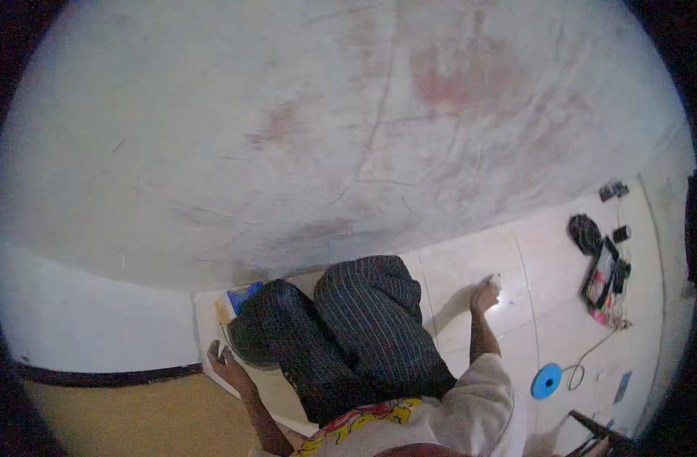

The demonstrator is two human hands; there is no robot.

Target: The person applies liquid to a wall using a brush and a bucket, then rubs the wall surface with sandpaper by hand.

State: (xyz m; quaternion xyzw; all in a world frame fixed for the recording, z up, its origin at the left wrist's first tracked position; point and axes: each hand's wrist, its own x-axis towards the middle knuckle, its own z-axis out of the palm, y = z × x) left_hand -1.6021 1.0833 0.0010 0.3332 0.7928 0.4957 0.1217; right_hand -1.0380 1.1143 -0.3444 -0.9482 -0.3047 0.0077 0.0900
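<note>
My left hand (227,364) is held low at the left with its fingers apart and nothing in them. Close to it is a dark rounded thing (249,339), partly covered by my knee. Beyond that lie a blue item (244,292) and a yellowish item (225,311). My right hand (483,297) is out over the white tiled floor (470,251), its fingers closed around a small whitish thing (495,280) whose kind I cannot make out. Striped dark trousers (379,320) cover my bent legs between the two hands.
A stained pale wall (325,152) rises close in front. To the right lie a black bag (584,233), a tray of small items (604,278), a blue disc (546,381) and a loose cable (584,358). A raised dark-edged step (112,377) is at the left.
</note>
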